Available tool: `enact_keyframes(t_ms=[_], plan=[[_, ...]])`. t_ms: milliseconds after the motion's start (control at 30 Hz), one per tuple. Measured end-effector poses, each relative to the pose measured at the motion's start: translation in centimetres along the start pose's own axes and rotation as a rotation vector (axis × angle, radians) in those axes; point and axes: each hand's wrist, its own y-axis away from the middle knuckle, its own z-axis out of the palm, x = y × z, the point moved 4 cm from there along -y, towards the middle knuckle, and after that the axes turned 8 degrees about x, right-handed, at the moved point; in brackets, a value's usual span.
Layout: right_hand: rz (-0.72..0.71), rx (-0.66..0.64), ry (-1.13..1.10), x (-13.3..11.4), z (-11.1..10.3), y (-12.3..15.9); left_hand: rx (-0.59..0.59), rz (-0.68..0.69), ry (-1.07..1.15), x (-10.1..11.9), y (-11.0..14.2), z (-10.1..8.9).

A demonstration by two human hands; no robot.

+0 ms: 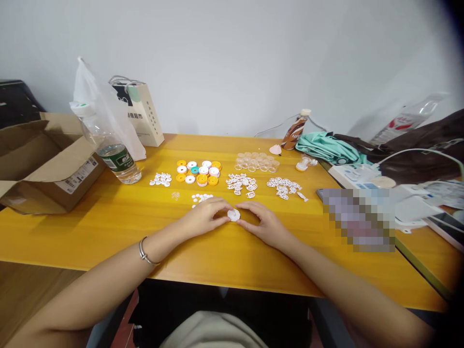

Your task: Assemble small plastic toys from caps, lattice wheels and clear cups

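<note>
A small white round plastic piece (234,215) with a raised middle is between my hands, low over the tabletop or resting on it; I cannot tell which. My left hand (207,218) pinches its left edge between thumb and forefinger. Thumb and fingers of my right hand (267,224) close on its right edge. Just beyond my left hand lie small white discs (202,197), partly hidden by it. White openwork pieces (242,183) form a pile ahead of my hands, with a second pile of white pieces (283,186) to the right.
Orange, white and teal rings (202,181), transparent cups (253,162) and white caps (160,179) lie further back on the table (174,256). Left stand a water bottle (121,164) and a cardboard box (61,188). Right are a blurred-out flat object (357,220) and a power strip (362,179).
</note>
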Motion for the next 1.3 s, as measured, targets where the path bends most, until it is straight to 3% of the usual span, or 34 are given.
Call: enact_keyframes(t_ms=[167,667,900,1133,1300], plan=[[-0.006,0.062,0.000,0.1,-0.3,0.4,-0.092,0.049,-0.035,0.1,0.5,-0.2],[-0.051,0.093,0.018,-0.1,-0.3,0.4,-0.130,0.078,-0.037,0.5,0.5,-0.8],[-0.128,0.047,0.019,-0.4,0.0,0.2,-0.112,0.076,-0.062,0.3,0.5,-0.5],[-0.079,0.059,0.071,-0.4,0.1,0.0,0.014,0.012,-0.049,-0.7,0.3,0.4],[-0.068,0.056,0.089,-0.1,0.1,-0.1,-0.006,0.061,-0.028,-0.6,0.2,0.4]])
